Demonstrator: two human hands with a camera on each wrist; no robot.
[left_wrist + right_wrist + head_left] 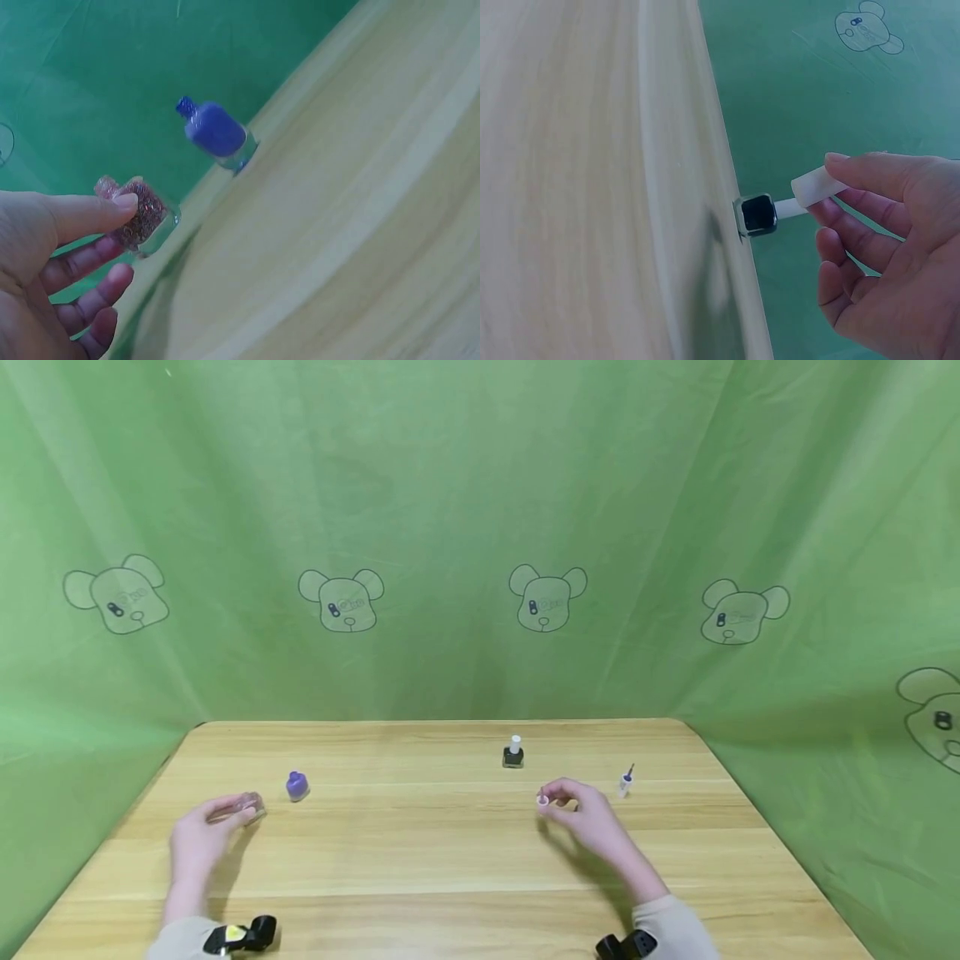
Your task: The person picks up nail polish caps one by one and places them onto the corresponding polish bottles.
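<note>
My left hand [201, 837] pinches a small clear nail polish bottle [148, 222] with pinkish-red glitter, between thumb and index finger. Its neck is uncapped. Just beyond it, an uncapped purple nail polish bottle [297, 787] stands on the table. Over on the right side, thumb and fingertips of my right hand [592, 820] grip a white nail polish cap [816, 187]; in the head view a thin brush stem rises from it. To the right of that hand, another white cap [625, 785] stands upside down, its dark purple brush pointing up.
A black nail polish bottle [513, 757] with its white cap on stands near the back, right of the middle. The wooden table [405, 843] ends at a green curtain [442, 527] printed with bear heads, which also hangs along both sides.
</note>
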